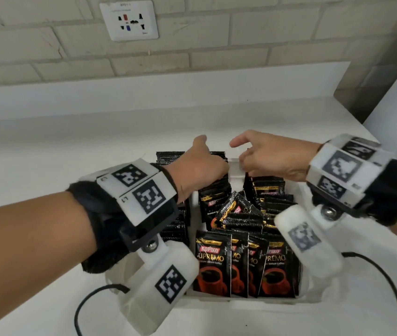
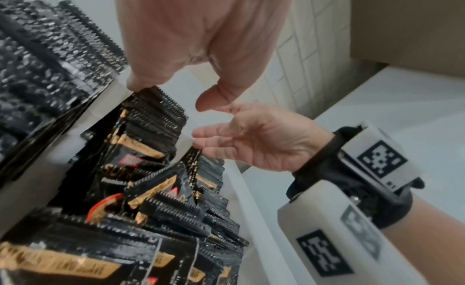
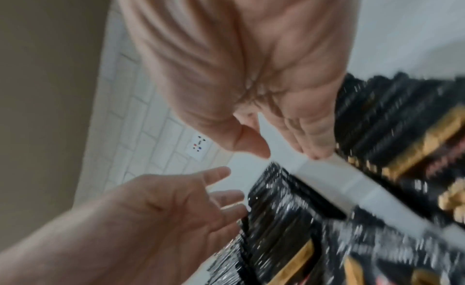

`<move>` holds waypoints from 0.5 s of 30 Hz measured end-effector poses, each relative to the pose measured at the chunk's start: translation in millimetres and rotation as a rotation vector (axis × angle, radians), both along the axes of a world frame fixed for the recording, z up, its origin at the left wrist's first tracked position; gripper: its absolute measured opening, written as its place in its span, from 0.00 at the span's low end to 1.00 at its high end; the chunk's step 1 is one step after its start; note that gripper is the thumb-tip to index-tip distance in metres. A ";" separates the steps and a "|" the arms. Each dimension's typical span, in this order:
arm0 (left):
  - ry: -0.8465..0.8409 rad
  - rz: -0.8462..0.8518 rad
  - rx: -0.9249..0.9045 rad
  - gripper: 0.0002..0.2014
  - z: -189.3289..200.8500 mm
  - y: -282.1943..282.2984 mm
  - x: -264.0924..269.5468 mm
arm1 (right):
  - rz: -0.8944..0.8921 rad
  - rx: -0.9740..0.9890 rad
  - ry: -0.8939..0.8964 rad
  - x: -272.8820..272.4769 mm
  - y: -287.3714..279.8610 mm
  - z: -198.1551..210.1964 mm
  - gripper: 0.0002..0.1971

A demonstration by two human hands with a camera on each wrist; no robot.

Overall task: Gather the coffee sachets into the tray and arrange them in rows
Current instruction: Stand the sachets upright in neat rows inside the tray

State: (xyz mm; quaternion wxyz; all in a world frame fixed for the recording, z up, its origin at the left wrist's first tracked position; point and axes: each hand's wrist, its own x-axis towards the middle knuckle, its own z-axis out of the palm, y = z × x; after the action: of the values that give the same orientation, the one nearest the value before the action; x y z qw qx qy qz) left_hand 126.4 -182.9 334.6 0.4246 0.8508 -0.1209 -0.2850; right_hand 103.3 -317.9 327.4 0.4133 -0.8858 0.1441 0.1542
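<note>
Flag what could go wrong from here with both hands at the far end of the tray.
1. The tilted sachet lying loose on the middle pile could slip between rows or get buried.
2. The left hand and right hand work close together, so they may bump and topple upright sachets.
3. The wrist cable near the tray could snag.
</note>
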 end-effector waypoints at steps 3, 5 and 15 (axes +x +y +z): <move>-0.141 -0.131 0.082 0.33 13.6 2.3 -4.9 | 0.222 -0.203 0.044 -10.0 -3.3 5.6 0.25; -0.229 -0.229 0.140 0.28 21.8 7.8 -7.4 | 0.309 -0.285 0.080 -14.1 1.6 0.0 0.25; -0.483 -0.726 0.636 0.19 -6.1 36.6 -33.3 | 0.364 -0.446 -0.039 -16.5 9.3 -22.2 0.25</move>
State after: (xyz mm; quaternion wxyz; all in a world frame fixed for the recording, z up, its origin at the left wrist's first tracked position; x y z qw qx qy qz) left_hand 93.1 -146.2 328.5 -0.0195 0.8822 -0.4091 -0.2323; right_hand 86.8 -308.6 305.2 0.1766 -0.9689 0.0052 0.1731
